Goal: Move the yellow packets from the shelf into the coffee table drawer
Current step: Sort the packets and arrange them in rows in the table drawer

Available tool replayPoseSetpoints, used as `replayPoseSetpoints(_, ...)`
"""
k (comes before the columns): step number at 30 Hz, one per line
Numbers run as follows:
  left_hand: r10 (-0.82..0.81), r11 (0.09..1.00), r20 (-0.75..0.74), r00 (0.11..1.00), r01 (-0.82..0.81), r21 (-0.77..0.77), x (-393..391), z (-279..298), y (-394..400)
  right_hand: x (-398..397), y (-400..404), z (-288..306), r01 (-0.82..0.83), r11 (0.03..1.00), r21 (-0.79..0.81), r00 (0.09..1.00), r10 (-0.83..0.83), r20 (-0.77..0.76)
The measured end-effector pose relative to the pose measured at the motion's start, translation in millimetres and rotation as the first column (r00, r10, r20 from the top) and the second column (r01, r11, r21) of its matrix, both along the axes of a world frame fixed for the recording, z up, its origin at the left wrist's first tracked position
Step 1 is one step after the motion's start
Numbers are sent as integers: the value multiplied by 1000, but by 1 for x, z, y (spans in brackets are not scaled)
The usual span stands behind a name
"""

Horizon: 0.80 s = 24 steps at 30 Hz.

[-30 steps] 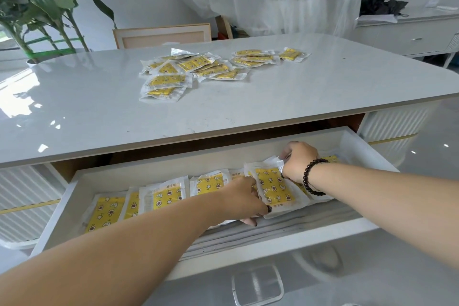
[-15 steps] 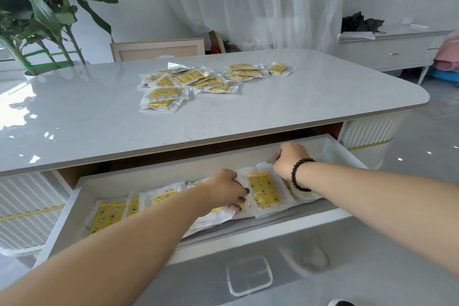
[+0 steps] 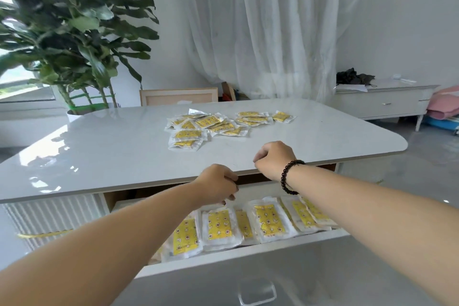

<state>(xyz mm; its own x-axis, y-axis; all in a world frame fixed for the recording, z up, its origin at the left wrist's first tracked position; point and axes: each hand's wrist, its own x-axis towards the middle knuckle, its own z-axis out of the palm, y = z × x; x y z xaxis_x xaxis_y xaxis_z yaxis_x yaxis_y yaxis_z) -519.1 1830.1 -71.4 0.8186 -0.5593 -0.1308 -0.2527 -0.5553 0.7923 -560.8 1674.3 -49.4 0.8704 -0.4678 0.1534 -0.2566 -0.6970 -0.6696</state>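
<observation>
So there's a glossy white stone-look desk with rounded corners. A loose scatter of clear-wrapped yellow packets lies flat on its far middle, some overlapping. Under the top, a white pull-out drawer sits open, with more yellow star-print packets overlapping in a row.

Tabletop glossy, stone-look, mirrors the plant; packets – clear crinkly plastic; drawer front smooth white; curtain – sheer cloth.
</observation>
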Motion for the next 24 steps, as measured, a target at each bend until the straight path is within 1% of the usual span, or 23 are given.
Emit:
replayPoseSetpoints(2, 36, 999, 70, 997, -36, -1, 6, 12, 8, 4, -1, 11, 19, 1000, 22, 999, -20, 38)
replayPoseSetpoints(6, 120, 991, 145, 982, -110, -70, 29, 26, 19, 18, -8, 24, 59, 998, 28, 996, -60, 60)
replayPoseSetpoints(11, 217, 975, 286, 933, -191, -117, 81, 23, 16, 58, -19, 13, 73, 996, 44, 997, -75, 29)
replayPoseSetpoints(16, 261, 965, 474, 841, -239, -109, 165, 19, 0, 139, -55, -1, 120, 993, 8, 992, -120, 29)
replayPoseSetpoints(19, 277, 951, 572, 772, -306, -47, 226, 11, -8, 190, -90, -9, 187, 982, -6, 980, -187, 72)
replayPoseSetpoints(22, 310, 925, 534, 787, -380, 22, 280, 3, -14, 228, -125, -12, 286, 958, 6, 954, -285, 95)
replayPoseSetpoints(24, 310, 911, 487, 817, -402, 94, 306, -3, -18, 245, -147, -14, 330, 944, -9, 943, -329, 53)
